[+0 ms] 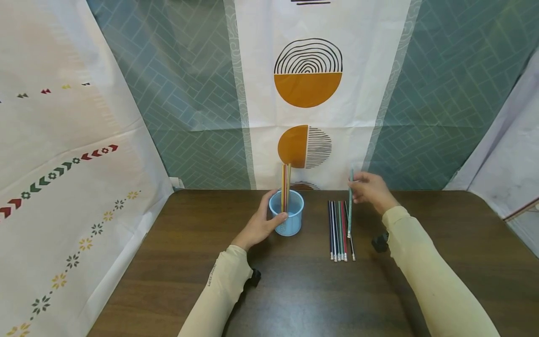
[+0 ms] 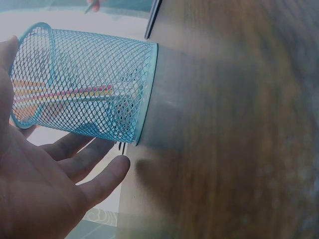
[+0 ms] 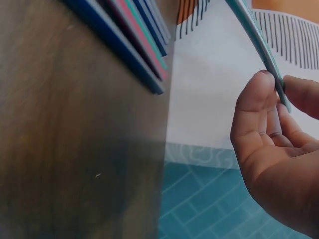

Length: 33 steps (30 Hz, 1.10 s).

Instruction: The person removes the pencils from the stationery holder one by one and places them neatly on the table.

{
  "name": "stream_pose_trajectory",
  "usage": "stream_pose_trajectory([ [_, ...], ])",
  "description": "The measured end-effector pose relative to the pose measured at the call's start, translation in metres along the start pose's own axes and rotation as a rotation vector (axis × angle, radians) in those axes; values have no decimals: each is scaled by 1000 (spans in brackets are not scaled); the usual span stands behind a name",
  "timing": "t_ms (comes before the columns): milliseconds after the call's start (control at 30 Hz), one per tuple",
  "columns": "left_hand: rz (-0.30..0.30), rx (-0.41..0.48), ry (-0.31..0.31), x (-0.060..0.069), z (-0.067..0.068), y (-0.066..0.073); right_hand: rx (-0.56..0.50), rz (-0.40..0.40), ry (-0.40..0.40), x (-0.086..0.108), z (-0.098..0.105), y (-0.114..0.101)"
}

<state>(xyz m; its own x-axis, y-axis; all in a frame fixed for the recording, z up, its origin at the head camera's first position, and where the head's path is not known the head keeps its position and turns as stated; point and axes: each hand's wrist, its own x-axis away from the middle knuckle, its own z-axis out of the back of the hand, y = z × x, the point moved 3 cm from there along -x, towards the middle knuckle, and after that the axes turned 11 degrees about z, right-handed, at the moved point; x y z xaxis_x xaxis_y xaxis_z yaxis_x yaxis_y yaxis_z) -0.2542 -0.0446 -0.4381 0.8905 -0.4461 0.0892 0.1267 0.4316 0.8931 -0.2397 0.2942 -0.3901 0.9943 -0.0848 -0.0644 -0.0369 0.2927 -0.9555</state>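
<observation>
A light blue mesh pencil cup (image 1: 288,228) stands upright on the table, with several yellow and red pencils (image 1: 285,185) leaning inside it. My left hand (image 1: 258,227) holds the cup from its left side, thumb across the front and fingers behind. In the left wrist view, the mesh wall (image 2: 89,59) shows pencil ends through it. My right hand (image 1: 370,191) pinches a teal pencil (image 3: 256,42) near its upper end, between thumb and fingertips. That pencil is raised, its eraser end pointing down. Just left of it, several dark, green and red pencils (image 1: 338,229) lie side by side.
The brown wooden table (image 1: 294,299) ends at a patterned curtain (image 1: 193,93) close behind the cup and pencils. A white cloth (image 1: 84,187) hangs along the left side. Another pale cloth (image 1: 505,168) hangs at the right.
</observation>
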Motion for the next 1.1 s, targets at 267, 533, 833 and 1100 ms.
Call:
stream_pose_trajectory([
  [267, 9, -1, -7, 0, 1, 0, 121, -77, -87, 4, 0, 23],
  [533, 12, 16, -18, 0, 0, 0, 142, -148, -171, 12, -8, 34],
  [833, 13, -3, -10, 2, 0, 2, 149, -198, -162, 13, -14, 45],
  [1100, 14, -11, -6, 2, 0, 2, 226, -162, -180, 13, -22, 43],
])
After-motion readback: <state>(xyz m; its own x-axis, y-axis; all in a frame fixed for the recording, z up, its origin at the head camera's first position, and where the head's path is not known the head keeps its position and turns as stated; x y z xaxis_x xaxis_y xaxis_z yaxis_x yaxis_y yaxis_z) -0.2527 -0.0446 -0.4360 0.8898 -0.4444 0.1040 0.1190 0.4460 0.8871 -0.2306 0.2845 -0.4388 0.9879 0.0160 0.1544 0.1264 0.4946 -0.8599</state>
